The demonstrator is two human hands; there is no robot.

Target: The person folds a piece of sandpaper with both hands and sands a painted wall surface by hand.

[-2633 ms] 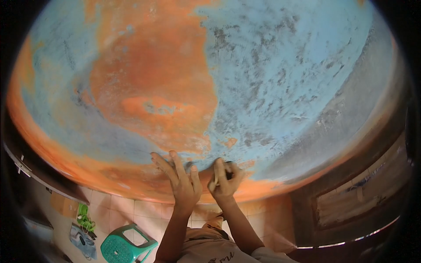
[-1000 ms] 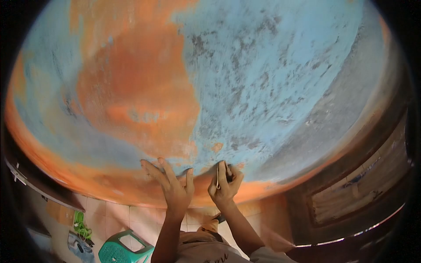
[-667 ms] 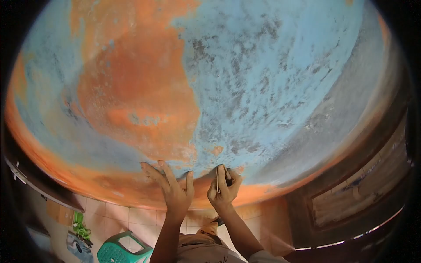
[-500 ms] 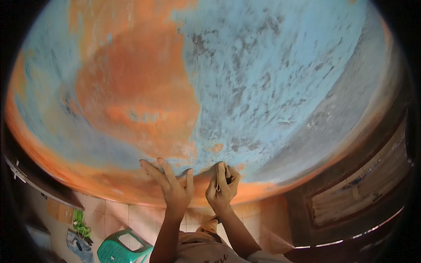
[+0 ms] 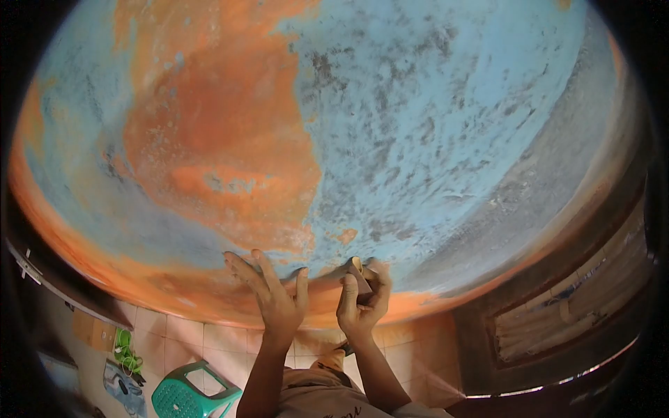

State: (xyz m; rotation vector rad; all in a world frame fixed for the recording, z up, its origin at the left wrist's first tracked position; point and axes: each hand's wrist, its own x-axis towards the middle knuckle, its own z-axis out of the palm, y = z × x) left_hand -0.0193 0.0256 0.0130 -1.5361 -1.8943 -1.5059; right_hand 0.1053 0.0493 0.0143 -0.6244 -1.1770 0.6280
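Note:
A large curved surface [image 5: 230, 111], painted in worn orange and light blue with dark grey patches, fills most of the head view. My left hand [image 5: 275, 296] rests on its lower orange edge with the fingers spread, holding nothing. Just to the right, my right hand [image 5: 364, 296] is closed on a folded piece of thin, brownish sheet [image 5: 359, 275], held between thumb and fingers against the same lower edge. The side of the sheet that faces the surface is hidden.
Below on the tiled floor stand a green plastic stool [image 5: 188, 397], a bright green cord [image 5: 125, 354], a brown box [image 5: 94, 330] and a bluish bag-like item [image 5: 124, 390]. A brown framed panel [image 5: 571, 299] is at the right.
The view has shifted, so the surface sits further left than at first. My right hand has turned and its thumb has lowered, showing more of the folded sheet. My left hand remains spread.

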